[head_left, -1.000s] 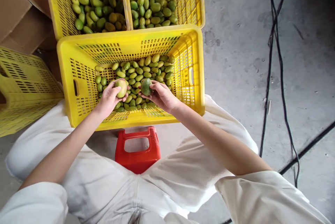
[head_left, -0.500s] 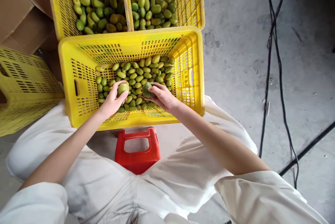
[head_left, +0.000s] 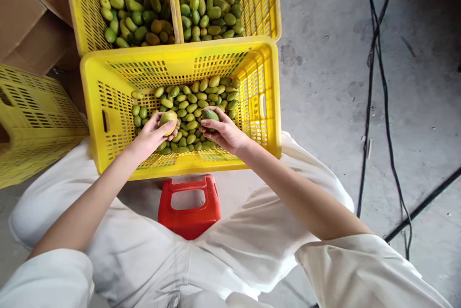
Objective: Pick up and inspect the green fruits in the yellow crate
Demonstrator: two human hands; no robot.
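Observation:
A pale yellow-green mango (head_left: 168, 123) sits in my left hand (head_left: 153, 134), the fingers and thumb wrapped round it. A darker green mango (head_left: 210, 115) is gripped in my right hand (head_left: 226, 133), partly hidden by the fingers. Both hands are held over the near yellow crate (head_left: 180, 49), a short gap apart. Below them, many small green mangoes (head_left: 190, 106) are spread over the crate's bottom; my hands cover some of them.
Behind stands a divided yellow crate (head_left: 175, 5) with green fruit in both halves. Another yellow crate (head_left: 39, 116) and cardboard (head_left: 25, 15) are at the left. A red plastic stool (head_left: 190, 219) is between my knees. Black cables (head_left: 383, 87) cross the floor at right.
My hands have moved slightly apart, the right one to the right. Both mangoes have turned a little in the fingers, and the left one shows more of its surface.

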